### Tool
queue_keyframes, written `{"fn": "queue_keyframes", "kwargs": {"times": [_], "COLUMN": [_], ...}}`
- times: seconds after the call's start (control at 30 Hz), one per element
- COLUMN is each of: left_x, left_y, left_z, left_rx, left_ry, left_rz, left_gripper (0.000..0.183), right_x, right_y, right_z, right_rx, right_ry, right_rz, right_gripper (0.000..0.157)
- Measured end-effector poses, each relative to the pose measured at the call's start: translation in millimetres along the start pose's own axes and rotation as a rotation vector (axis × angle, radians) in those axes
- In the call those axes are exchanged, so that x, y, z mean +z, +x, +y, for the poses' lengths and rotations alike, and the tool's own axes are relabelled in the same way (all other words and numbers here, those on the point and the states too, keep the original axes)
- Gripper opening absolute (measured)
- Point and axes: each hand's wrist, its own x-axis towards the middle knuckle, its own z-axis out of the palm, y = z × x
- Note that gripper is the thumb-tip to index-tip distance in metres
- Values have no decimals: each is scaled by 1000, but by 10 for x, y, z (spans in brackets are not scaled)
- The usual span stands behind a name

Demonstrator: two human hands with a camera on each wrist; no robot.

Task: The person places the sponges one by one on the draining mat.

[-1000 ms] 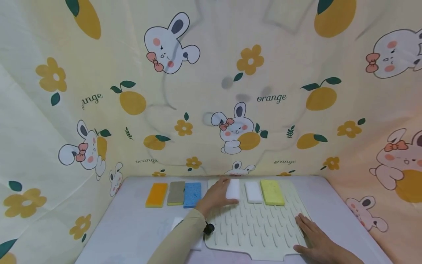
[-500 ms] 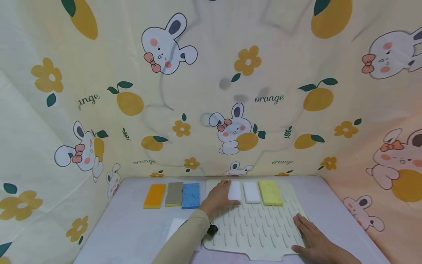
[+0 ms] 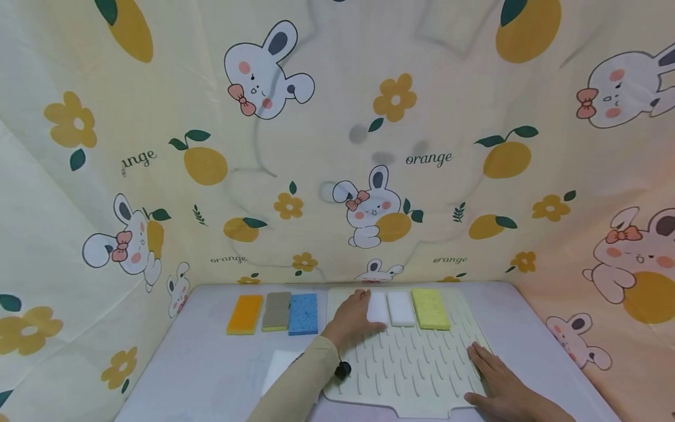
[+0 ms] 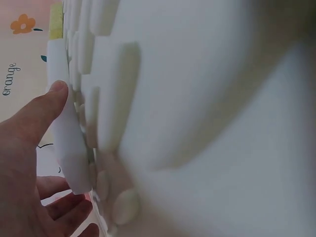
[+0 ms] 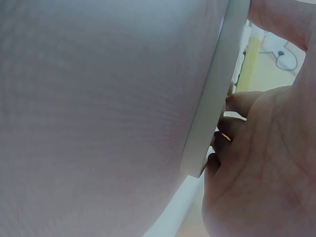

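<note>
My left hand [image 3: 350, 319] grips a white sponge [image 3: 377, 308] on a pale ridged drying mat [image 3: 406, 366]. In the left wrist view, the thumb lies along one long side of the white sponge [image 4: 71, 143] and the fingers are around its far end. Just right of it sits a second white sponge [image 3: 401, 309], then a yellow sponge [image 3: 430, 309], in a row along the back of the mat. My right hand [image 3: 503, 381] rests with fairly straight fingers on the mat's right edge. The right wrist view shows its fingers over the mat's rim [image 5: 215, 98].
Left of the mat, an orange sponge [image 3: 245, 315], a grey sponge with a yellow underside [image 3: 276, 311] and a blue sponge [image 3: 303, 314] lie on the white table [image 3: 211, 363]. A flat white piece [image 3: 280, 366] is partly hidden under the left sleeve. A printed curtain [image 3: 316, 146] stands behind.
My left hand has slid the white sponge slightly right, narrowing the gap to the second white one. The right hand stays at the mat's edge. The head view has shifted a little.
</note>
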Motion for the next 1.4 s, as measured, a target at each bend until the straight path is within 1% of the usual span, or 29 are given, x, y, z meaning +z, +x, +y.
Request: {"fn": "queue_keyframes", "kwargs": {"times": [0.07,0.13,0.23,0.3,0.4,0.5,0.6,0.73,0.93,1.0,1.03,1.17,1.23,1.33,1.4], "left_x": [22,33,19,4,-7,-11,-21,-80,-162,-184,-196,-245,-278,-340,-377], "left_y": [-2,-6,-21,-29,-41,-52,-61,-76,-103,-126,-141,-209,-239,-280,-306], "left_z": [-10,-14,-1,15,32,28,24,16,-92,-146,-171,-254,-290,-342,-381], "left_rx": [-1,-7,-20,-30,-35,-48,-61,-60,-6,1,4,-9,-13,-21,-23], "left_ry": [-5,-15,-34,-40,-45,-45,-39,-22,43,62,69,69,69,82,101], "left_rz": [-1,-3,-2,-3,-3,-19,-31,-25,12,18,20,22,34,48,52], "left_gripper": [107,108,108,107,107,109,111,111,106,105,104,101,100,98,96], "right_x": [17,25,25,16,10,11,-2,-20,17,36,42,46,34,20,22], "right_y": [-16,-25,-23,-15,-14,-12,-10,-7,-8,-14,-16,-15,-2,19,34], "right_z": [6,10,17,15,9,-3,-24,-34,3,18,23,31,28,24,31], "right_rx": [-33,-44,-48,-26,-18,-18,7,18,-2,-42,-45,-44,-1,14,24], "right_ry": [-32,-53,-57,-37,-6,4,24,37,0,-45,-40,22,95,117,114], "right_rz": [30,46,47,29,17,8,-20,-32,25,62,65,34,-11,-32,-34], "right_gripper": [100,99,99,102,102,102,103,104,102,99,99,99,102,104,105]}}
